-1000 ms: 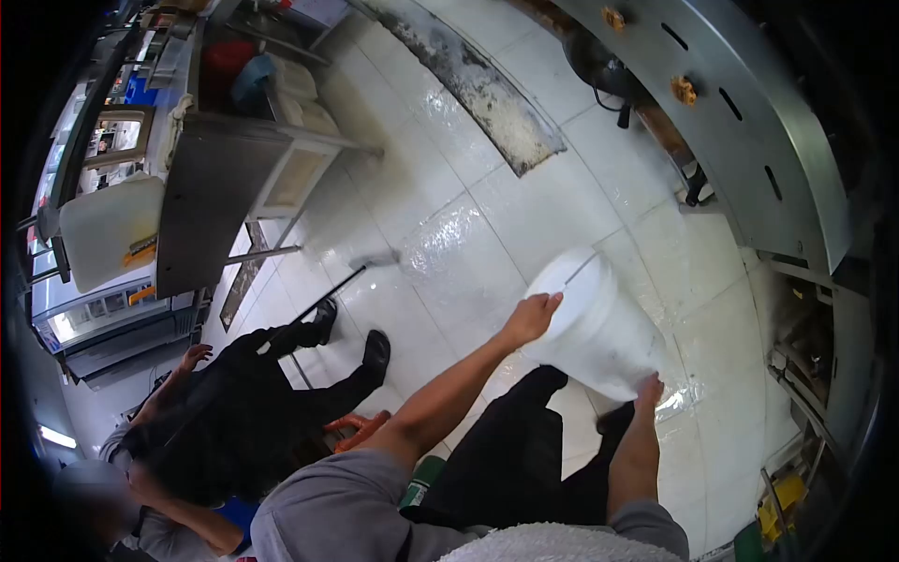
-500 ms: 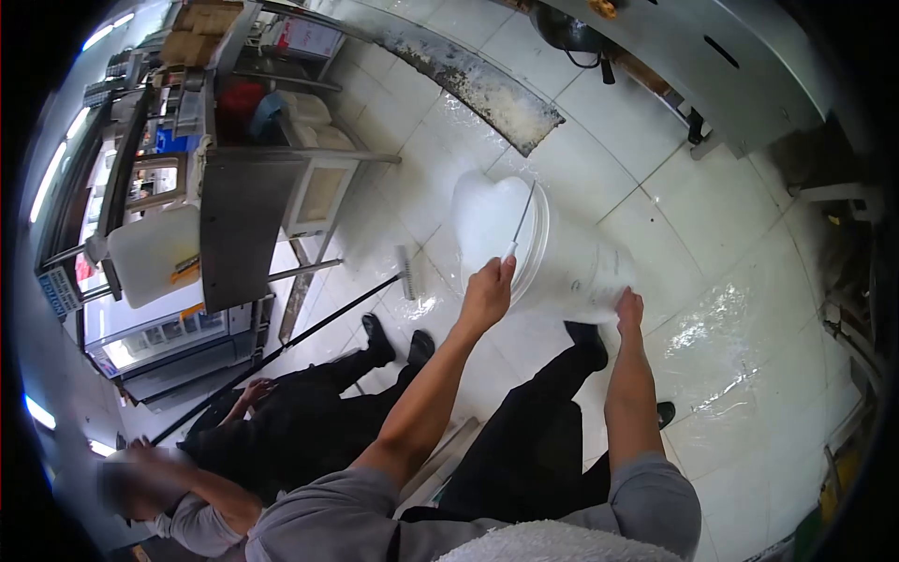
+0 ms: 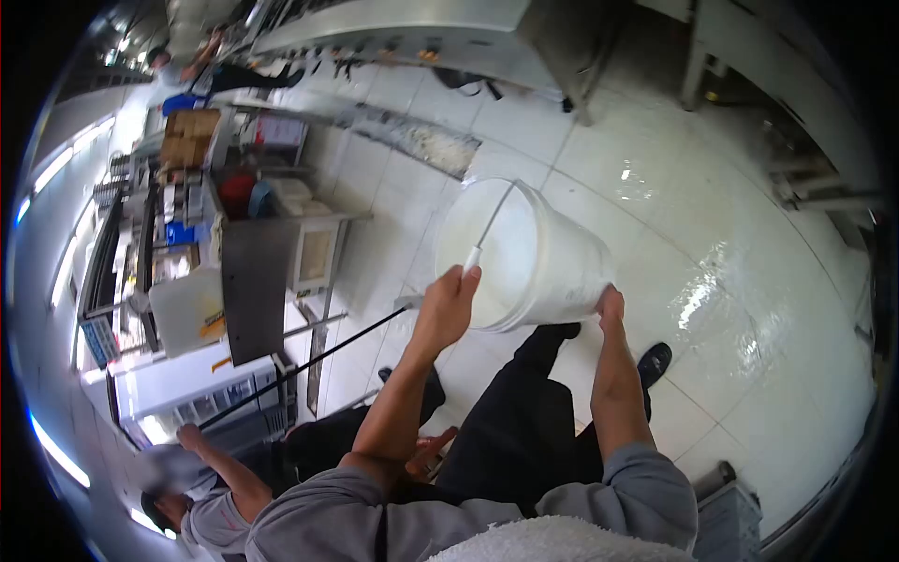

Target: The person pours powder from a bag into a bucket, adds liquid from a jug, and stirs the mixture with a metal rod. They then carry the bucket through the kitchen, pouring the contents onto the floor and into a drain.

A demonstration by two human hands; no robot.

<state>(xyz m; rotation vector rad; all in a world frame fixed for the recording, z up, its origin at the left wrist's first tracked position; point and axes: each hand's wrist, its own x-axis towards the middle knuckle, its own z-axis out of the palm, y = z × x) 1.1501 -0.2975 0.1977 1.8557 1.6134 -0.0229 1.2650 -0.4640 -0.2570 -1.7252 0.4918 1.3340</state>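
Note:
A large white bucket hangs tilted in front of me, its open mouth turned to the left and its inside looking white. My left hand is wrapped round the white grip of the wire handle, beside the rim. At the bucket's bottom end, my right hand holds the lower edge with its fingers partly hidden behind it. Wet white floor tiles lie beneath the bucket.
A co-worker at the lower left holds a long-handled brush. Another person is far off at the upper left. A metal-sided table stands left, steel kitchen units above, a grey crate lower right.
The view has shifted. Liquid that was pouring from the bucket's mouth no longer shows, and the opening now faces more towards me. The co-worker's arm has moved away from their head.

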